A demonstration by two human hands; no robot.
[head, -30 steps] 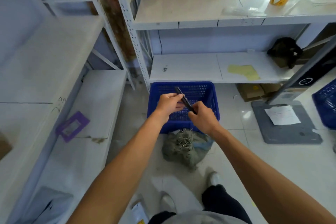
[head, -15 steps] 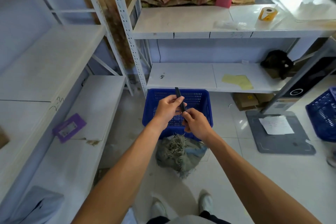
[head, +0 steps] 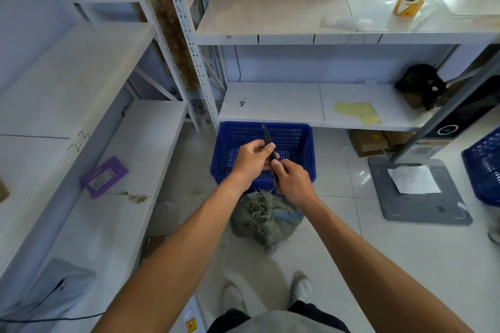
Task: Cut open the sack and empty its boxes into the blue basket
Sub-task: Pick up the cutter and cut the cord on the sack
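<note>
A grey woven sack [head: 266, 220] with a frayed, tied top stands on the floor between my feet and the blue basket [head: 308, 143]. The basket sits under the lower shelf and looks empty. Above the basket and sack, both my hands hold a slim black knife [head: 267, 139]. My left hand [head: 253, 159] pinches its upper part, with the thin blade end pointing up and away. My right hand [head: 293, 182] is closed around its lower handle. The boxes inside the sack are hidden.
White metal shelving [head: 297, 35] stands ahead and to the left. A purple card [head: 104, 177] lies on the left shelf, a tape roll [head: 407, 5] on the upper one. A grey floor stand [head: 419, 192] with a paper and a second blue basket [head: 484, 167] are at the right.
Both hands have kept hold of the knife; its tip now stands more upright over the basket. My head has tilted up a little, showing more of the shelves.
</note>
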